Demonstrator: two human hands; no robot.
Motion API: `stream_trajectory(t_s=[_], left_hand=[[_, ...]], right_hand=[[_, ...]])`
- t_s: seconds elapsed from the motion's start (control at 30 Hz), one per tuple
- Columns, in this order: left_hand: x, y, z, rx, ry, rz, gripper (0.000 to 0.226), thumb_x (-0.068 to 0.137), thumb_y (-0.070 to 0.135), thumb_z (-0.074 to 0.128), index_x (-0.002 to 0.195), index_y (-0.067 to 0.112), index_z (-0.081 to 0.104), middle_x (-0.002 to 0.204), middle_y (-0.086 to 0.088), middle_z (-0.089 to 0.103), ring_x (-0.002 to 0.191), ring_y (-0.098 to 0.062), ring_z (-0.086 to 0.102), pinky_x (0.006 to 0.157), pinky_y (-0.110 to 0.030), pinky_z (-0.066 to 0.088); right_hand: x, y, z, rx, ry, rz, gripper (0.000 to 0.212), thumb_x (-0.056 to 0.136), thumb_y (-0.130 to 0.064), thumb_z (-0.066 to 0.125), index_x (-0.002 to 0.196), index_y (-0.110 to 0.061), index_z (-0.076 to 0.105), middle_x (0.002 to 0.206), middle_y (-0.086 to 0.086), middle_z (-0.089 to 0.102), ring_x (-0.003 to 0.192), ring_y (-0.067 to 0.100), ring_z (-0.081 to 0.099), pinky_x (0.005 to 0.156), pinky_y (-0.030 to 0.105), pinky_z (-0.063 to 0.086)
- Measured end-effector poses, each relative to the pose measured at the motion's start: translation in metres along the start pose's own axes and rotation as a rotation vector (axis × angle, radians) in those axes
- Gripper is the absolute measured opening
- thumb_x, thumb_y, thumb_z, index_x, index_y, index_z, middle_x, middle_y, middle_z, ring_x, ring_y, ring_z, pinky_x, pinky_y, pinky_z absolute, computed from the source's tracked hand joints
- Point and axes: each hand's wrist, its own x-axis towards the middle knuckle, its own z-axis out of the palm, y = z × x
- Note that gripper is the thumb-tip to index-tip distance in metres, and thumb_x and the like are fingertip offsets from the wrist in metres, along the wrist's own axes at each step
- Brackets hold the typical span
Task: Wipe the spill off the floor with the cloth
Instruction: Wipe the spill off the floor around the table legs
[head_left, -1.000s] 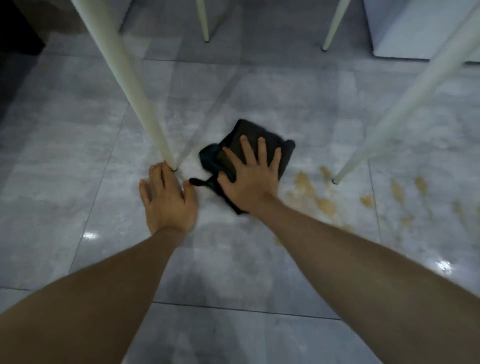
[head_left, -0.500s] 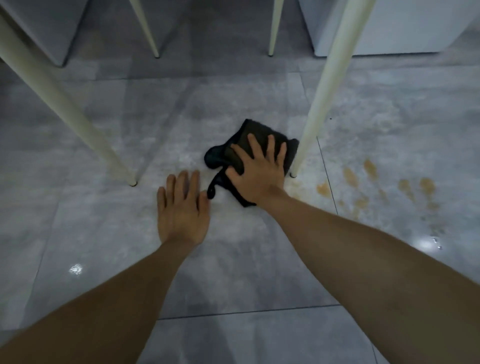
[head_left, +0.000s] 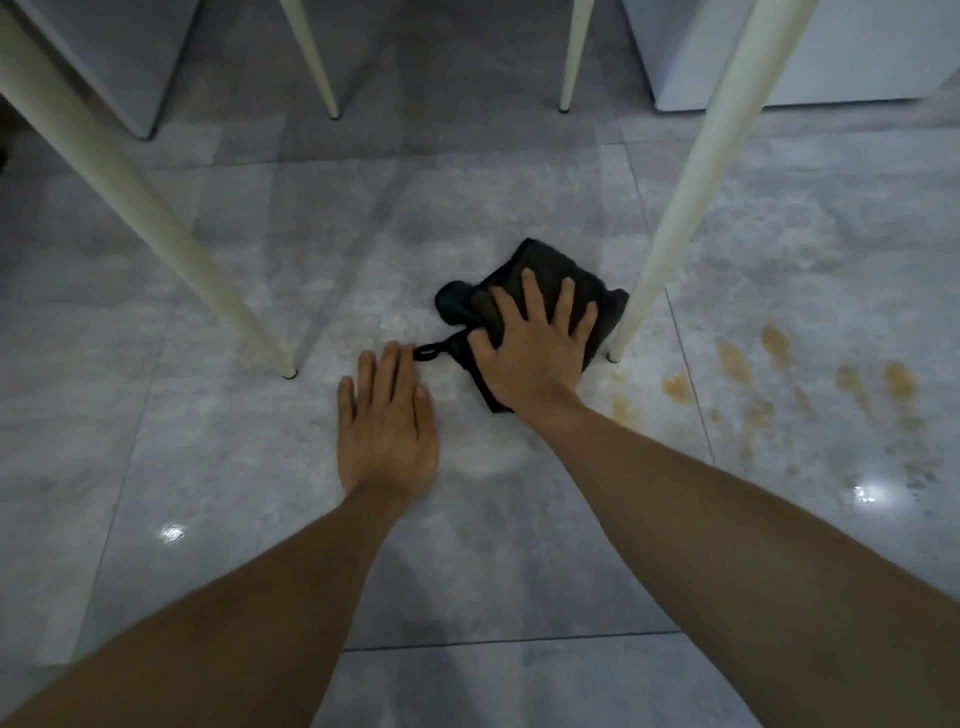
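A dark folded cloth (head_left: 540, 270) lies on the grey tiled floor, its small loop (head_left: 427, 352) sticking out to the left. My right hand (head_left: 535, 345) presses flat on top of the cloth with fingers spread. Flat on the bare tile just left of it rests my left hand (head_left: 387, 423), fingertips near the loop, holding nothing. A tan spill (head_left: 769, 379) spreads in blotches and streaks over the floor to the right of the cloth, with a few spots (head_left: 621, 402) close to my right wrist.
Two cream table legs slant down to the floor: one (head_left: 156, 218) on the left, one (head_left: 675, 208) right beside the cloth. Two thinner legs (head_left: 317, 62) stand farther back. White cabinets (head_left: 831, 52) line the back right; a grey unit (head_left: 104, 57) sits back left.
My right hand and the cloth stay together near the right table leg while the view shifts. The left hand has edged closer to the cloth's loop.
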Motion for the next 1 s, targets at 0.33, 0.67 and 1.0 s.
stream_trajectory(t_s=[0.33, 0.67, 1.0], left_hand=[[0.0, -0.002, 0.001, -0.032, 0.017, -0.013, 0.058, 0.105, 0.039, 0.014, 0.16, 0.022, 0.008, 0.169, 0.005, 0.008, 0.155, -0.016, -0.003, 0.126, -0.043, -0.001], [0.007, 0.002, 0.001, -0.079, 0.033, -0.122, 0.06, 0.105, 0.037, 0.016, 0.16, 0.017, -0.001, 0.169, 0.0, -0.003, 0.155, -0.017, -0.01, 0.125, -0.043, -0.008], [0.008, 0.0, -0.001, -0.098, 0.055, -0.143, 0.069, 0.093, 0.028, 0.012, 0.158, 0.005, 0.006, 0.168, -0.009, 0.01, 0.156, -0.022, 0.003, 0.125, -0.045, -0.004]], right_hand=[[0.024, -0.013, -0.003, 0.391, 0.47, 0.405, 0.053, 0.102, -0.037, 0.036, 0.147, -0.01, 0.048, 0.155, 0.015, 0.047, 0.147, 0.038, 0.037, 0.124, 0.06, 0.012], [0.039, -0.034, 0.013, -0.009, 0.038, -0.301, 0.058, 0.096, -0.067, 0.035, 0.147, -0.042, 0.046, 0.165, -0.001, 0.033, 0.154, 0.038, 0.02, 0.121, 0.068, 0.006], [0.034, -0.048, 0.008, -0.036, -0.048, -0.172, 0.07, 0.093, -0.07, 0.035, 0.156, -0.042, 0.03, 0.171, 0.014, 0.006, 0.156, 0.04, 0.003, 0.124, 0.061, -0.003]])
